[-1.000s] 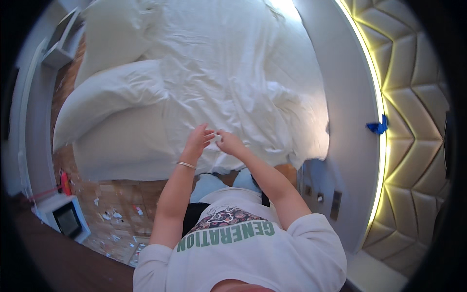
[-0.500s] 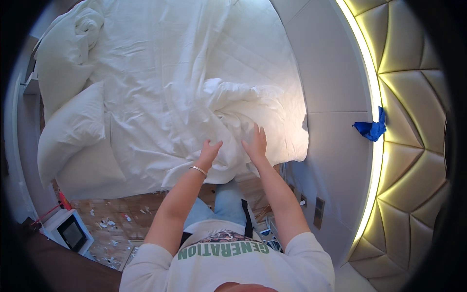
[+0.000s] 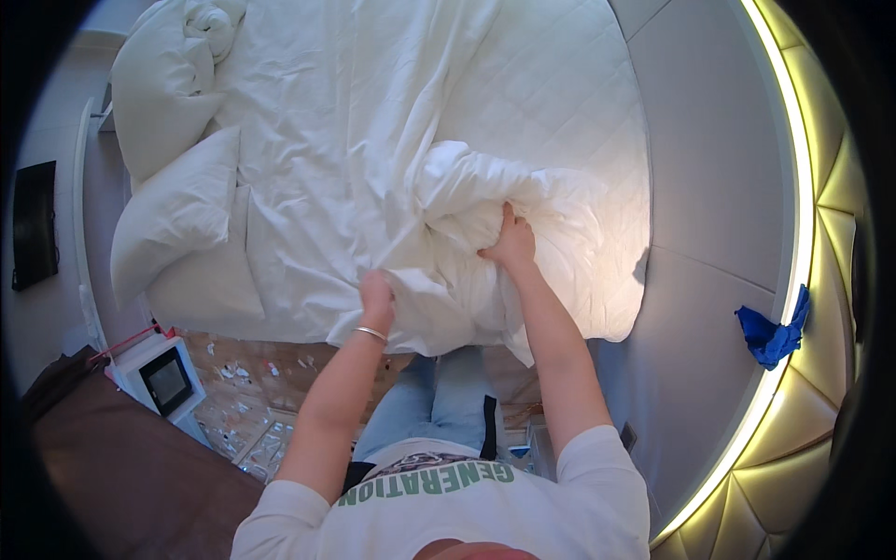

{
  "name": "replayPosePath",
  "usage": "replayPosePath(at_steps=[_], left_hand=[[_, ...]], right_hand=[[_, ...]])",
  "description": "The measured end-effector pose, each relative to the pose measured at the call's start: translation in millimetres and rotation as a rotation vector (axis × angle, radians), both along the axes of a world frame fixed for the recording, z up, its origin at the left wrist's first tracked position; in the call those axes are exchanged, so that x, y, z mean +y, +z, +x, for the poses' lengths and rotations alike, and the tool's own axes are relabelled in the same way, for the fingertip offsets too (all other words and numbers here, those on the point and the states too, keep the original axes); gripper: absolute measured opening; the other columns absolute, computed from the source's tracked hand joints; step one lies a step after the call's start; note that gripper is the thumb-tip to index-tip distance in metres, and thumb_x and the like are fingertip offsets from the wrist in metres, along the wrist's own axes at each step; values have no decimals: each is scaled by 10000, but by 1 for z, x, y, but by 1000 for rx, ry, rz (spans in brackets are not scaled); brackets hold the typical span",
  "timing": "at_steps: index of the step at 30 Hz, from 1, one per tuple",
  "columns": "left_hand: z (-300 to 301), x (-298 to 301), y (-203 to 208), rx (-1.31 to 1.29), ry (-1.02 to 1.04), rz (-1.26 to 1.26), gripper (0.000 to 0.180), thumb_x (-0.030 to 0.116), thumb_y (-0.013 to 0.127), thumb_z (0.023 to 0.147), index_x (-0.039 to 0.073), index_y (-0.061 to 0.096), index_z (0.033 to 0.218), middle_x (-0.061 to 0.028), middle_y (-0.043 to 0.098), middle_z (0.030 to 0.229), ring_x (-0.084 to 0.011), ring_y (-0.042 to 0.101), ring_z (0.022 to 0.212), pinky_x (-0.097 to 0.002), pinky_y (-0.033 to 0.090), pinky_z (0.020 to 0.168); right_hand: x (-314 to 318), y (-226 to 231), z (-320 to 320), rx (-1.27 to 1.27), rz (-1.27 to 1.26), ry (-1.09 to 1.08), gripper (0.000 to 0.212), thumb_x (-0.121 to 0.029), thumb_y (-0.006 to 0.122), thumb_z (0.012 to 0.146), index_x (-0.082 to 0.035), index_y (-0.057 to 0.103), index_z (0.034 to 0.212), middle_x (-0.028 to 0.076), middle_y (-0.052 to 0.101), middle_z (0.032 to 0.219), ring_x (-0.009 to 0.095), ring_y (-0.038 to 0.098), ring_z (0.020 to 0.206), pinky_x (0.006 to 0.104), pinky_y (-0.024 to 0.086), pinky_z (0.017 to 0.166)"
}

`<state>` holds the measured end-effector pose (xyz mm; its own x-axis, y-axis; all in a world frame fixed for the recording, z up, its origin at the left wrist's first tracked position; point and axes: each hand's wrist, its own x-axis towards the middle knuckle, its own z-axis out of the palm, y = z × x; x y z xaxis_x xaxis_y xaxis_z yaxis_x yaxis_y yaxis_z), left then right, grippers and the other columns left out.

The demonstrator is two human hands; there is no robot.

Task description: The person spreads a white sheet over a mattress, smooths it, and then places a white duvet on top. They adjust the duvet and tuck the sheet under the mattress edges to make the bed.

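Note:
A rumpled white sheet (image 3: pixel 308 215) covers much of the bed in front of me. My left hand (image 3: pixel 377 295), with a bracelet at its wrist, is closed on the sheet near the bed's close edge; the cloth creases beside it and the fingertips are hidden. Farther up and to the right, my right hand (image 3: pixel 513 240) lies on a bunched white heap of bedding (image 3: pixel 551 201). Its thumb and fingers are spread apart over the folds.
White pillows (image 3: pixel 182 224) lie at the bed's left. A padded headboard (image 3: pixel 821 392) with a light strip and a blue cloth (image 3: pixel 773 329) stands at right. Scraps litter the wooden floor (image 3: pixel 257 369). Lower left are a small white cabinet (image 3: pixel 198 401) and a brown surface (image 3: pixel 121 457).
Both hands were hovering with fingers apart near the bed's close edge. The left has moved slightly left and closed on the sheet; the right has reached forward onto the heap. The view has shifted.

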<state>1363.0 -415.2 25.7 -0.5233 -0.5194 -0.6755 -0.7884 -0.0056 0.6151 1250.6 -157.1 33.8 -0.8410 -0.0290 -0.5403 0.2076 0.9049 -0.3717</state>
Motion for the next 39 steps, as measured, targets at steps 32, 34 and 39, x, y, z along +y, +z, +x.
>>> replayPosePath(at_steps=[32,34,39], left_hand=[[-26,-206,228,726,-91,828,441,290,416,893,36,383,1252,-125,422,1246,-204,441,1122,-302,410,889],[-15,-285,252,796,-5,435,445,280,425,888,24,379,1250,-138,398,1265,-223,422,1140,-311,396,903],[7,-428,269,734,333,-348,460,253,449,877,-6,367,1248,-170,336,1314,-270,373,1184,-331,363,937]], right_hand=[[-331,392,47,640,-1072,257,339,-47,646,537,18,602,867,98,630,798,185,600,741,295,459,682],[-404,396,38,643,-1194,288,320,-63,645,576,6,590,883,124,627,785,230,607,742,308,458,684],[-568,290,12,597,-1083,317,340,-120,672,666,9,535,950,86,577,800,182,545,746,286,436,701]])
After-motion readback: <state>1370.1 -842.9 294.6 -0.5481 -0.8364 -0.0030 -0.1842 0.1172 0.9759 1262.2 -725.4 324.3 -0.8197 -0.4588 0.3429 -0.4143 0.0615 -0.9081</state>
